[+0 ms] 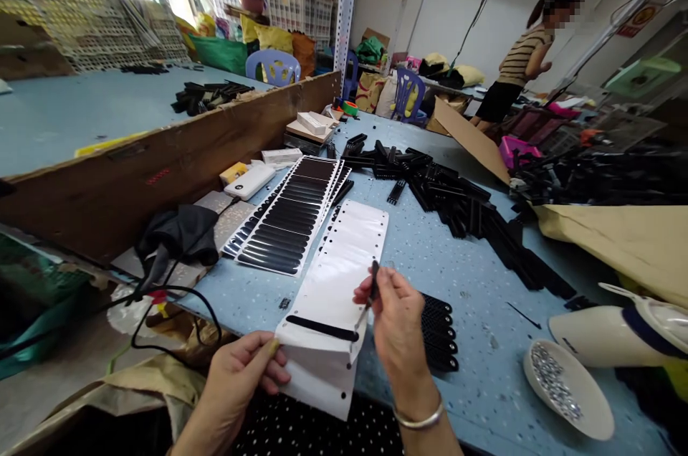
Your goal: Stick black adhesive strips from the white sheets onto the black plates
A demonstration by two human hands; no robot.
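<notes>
Pinching a glossy white sheet (349, 255), the left hand (241, 373) closed its fingertips; the right hand (398, 312) curled fingers round a black-handled tool (375, 278), perhaps metal-tipped, near a round-ended black strip (321, 328).

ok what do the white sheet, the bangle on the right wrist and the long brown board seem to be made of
White sheet: probably coated paper or thin film, with a slight sheen; it bends and catches light.
Bangle: likely polished metal, judging by its silvery highlights.
Long brown board: looks like wood or plywood, mostly dull, with a scuffed, uneven brown surface.
</notes>
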